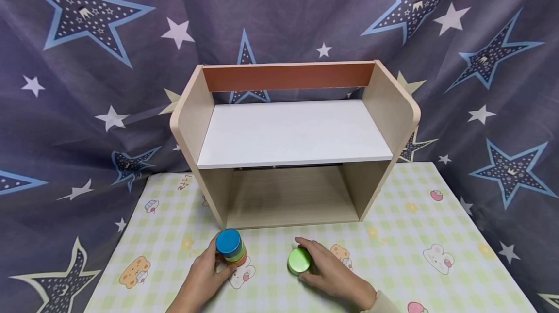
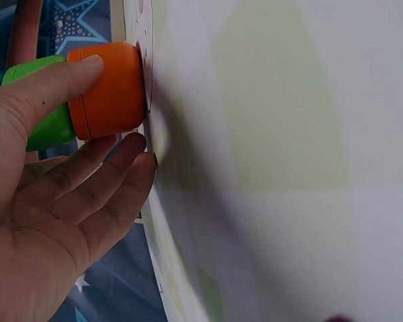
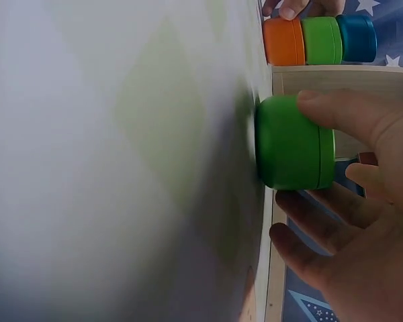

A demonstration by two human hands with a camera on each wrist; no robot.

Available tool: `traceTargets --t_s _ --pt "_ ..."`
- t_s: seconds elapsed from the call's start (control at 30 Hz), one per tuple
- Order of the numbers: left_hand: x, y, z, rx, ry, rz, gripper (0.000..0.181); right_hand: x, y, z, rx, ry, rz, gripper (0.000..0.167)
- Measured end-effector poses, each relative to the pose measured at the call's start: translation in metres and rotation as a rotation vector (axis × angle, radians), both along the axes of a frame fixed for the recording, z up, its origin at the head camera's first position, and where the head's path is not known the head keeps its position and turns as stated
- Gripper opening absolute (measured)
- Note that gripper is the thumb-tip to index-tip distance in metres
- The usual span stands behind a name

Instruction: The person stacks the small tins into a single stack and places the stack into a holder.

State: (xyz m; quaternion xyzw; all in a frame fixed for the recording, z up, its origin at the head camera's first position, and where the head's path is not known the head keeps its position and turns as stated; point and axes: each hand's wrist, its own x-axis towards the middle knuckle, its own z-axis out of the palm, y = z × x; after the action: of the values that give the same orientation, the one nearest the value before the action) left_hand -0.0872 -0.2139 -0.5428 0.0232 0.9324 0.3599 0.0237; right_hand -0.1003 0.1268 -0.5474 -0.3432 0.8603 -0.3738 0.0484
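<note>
Three small round lidded containers stand stacked on the table: a blue container [image 1: 228,241] on top, a green container [image 3: 321,40] in the middle and an orange container [image 2: 114,90] at the bottom. My left hand [image 1: 204,271] holds the stack from the left, its thumb against the orange one and its fingers around the far side. A separate green container [image 1: 299,261] sits upright on the table to the right. Around it my right hand [image 1: 329,270] curves, thumb on the near side and fingers on the far side. The insides of the containers are hidden by their lids.
Behind both hands stands a wooden shelf unit [image 1: 294,131] with a white middle shelf and a reddish back rail. A checked cloth [image 1: 402,255] with cartoon prints covers the table. A dark star-patterned curtain [image 1: 288,17] hangs behind and at both sides.
</note>
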Motion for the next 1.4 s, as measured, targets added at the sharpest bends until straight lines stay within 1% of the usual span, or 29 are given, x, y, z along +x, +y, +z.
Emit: traceTargets --t_s 0.27,0.6,0.97,1.2,1.4 --pt "0.0013 -0.0007 -0.0005 0.006 0.014 -0.007 0.087 -0.0003 -0.0007 -0.0017 -0.011 0.01 0.002 0.081" --pt "0.001 0.0001 0.0006 0.006 -0.007 0.002 0.086 -0.0001 0.0002 -0.0018 -0.013 -0.007 -0.005 0.083" --pt "0.0009 0.0006 0.0014 -0.002 -0.006 0.007 0.083 -0.0018 -0.0001 0.0007 -0.029 -0.011 -0.012 0.082" --pt "0.001 0.0004 0.0016 0.0 -0.003 0.005 0.083 -0.0041 0.0001 0.0027 -0.038 0.008 -0.007 0.082" --pt "0.0006 0.0003 0.0016 0.005 -0.011 0.008 0.085 -0.0049 0.0008 0.006 -0.028 -0.01 -0.018 0.083"
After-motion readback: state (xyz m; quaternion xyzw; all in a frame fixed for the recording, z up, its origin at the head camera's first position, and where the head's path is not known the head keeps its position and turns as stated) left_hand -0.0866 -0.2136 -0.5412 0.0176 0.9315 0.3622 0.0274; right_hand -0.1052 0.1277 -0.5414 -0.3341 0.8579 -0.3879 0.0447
